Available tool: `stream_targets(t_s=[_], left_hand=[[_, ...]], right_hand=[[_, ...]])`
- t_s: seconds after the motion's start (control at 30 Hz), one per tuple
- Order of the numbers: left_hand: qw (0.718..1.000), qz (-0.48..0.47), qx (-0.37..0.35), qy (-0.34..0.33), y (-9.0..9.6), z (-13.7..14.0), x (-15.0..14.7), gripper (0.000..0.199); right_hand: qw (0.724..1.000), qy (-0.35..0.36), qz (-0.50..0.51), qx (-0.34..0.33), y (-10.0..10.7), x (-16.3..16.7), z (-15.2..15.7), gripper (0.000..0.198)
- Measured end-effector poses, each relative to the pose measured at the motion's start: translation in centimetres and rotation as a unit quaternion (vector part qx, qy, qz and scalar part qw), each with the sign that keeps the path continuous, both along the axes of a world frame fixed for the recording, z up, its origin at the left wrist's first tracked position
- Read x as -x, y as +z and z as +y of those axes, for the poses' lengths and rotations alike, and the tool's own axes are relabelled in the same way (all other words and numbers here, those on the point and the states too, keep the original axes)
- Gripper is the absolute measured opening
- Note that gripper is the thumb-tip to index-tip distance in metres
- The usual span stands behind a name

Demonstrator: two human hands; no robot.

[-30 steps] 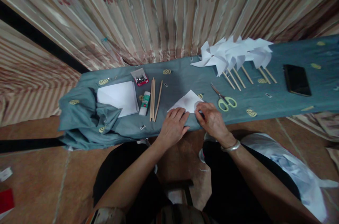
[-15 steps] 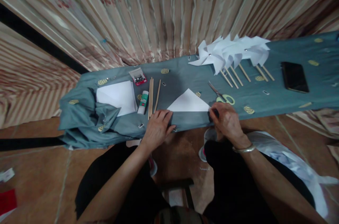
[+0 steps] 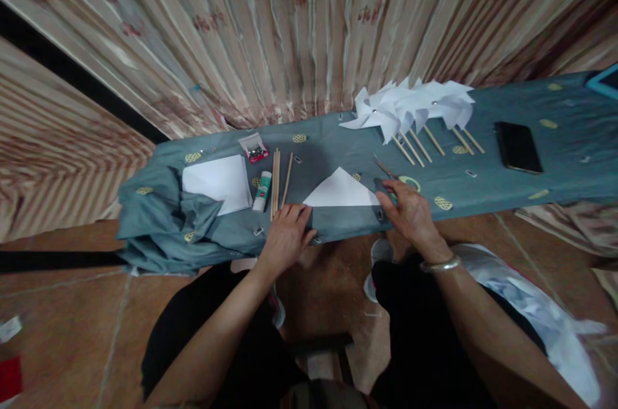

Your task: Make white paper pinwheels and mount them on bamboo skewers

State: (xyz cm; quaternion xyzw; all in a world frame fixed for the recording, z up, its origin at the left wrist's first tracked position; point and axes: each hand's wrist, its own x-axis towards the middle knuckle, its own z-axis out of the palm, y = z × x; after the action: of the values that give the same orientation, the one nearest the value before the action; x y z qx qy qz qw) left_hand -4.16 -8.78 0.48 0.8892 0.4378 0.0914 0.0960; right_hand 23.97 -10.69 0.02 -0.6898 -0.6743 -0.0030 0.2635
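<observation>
A white sheet of paper folded into a triangle (image 3: 340, 190) lies on the cloth in front of me, its long edge toward me. My left hand (image 3: 288, 232) rests at its left corner, fingers laid flat and thumb spread. At the right corner is my right hand (image 3: 408, 208), thumb and fingers apart, reaching over the near part of the scissors (image 3: 410, 183). These have pale green handles, and one handle is partly covered by the fingers. Left of the paper lie several wooden sticks (image 3: 275, 180), a green-and-white glue stick (image 3: 262, 191) and an open box of metal pins (image 3: 253, 148).
A stack of white paper (image 3: 217, 180) lies left on the grey-green cloth (image 3: 328, 223), partly under a bunched fold. Several white paper pinwheels (image 3: 405, 106) on sticks lie at the back right, with a black phone (image 3: 519, 147) beyond. A blue-edged device (image 3: 603, 82) shows at the right edge.
My right hand has lifted off the paper's right corner and opened toward the scissors. My left hand stays put. The view has turned slightly right, bringing in the blue-edged device.
</observation>
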Motion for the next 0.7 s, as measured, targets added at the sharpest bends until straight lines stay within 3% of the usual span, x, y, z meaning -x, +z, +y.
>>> stream_targets(t_s=[0.13, 0.37, 0.5, 0.6, 0.7], left_hand=[[1.000, 0.018, 0.004, 0.000, 0.5, 0.1, -0.1, 0.041], [1.000, 0.004, -0.010, -0.009, 0.8, 0.5, 0.0, 0.029], [0.994, -0.084, -0.073, -0.002, 1.6, 1.1, -0.4, 0.036], [0.974, -0.168, -0.153, -0.017, 2.6, 1.3, -1.4, 0.045], [0.958, -0.188, -0.216, -0.023, 3.3, 1.1, -2.8, 0.053]], right_hand=[[0.998, -0.015, 0.048, 0.040, -0.8, 1.2, 1.2, 0.036], [0.979, -0.067, 0.159, 0.112, 0.6, 2.2, 2.8, 0.012], [0.982, -0.067, 0.172, 0.021, 2.6, 2.4, 2.4, 0.016], [0.993, -0.032, 0.068, -0.093, 4.3, 3.1, 1.2, 0.020], [0.988, 0.045, -0.047, -0.137, 5.2, 4.5, -0.1, 0.019]])
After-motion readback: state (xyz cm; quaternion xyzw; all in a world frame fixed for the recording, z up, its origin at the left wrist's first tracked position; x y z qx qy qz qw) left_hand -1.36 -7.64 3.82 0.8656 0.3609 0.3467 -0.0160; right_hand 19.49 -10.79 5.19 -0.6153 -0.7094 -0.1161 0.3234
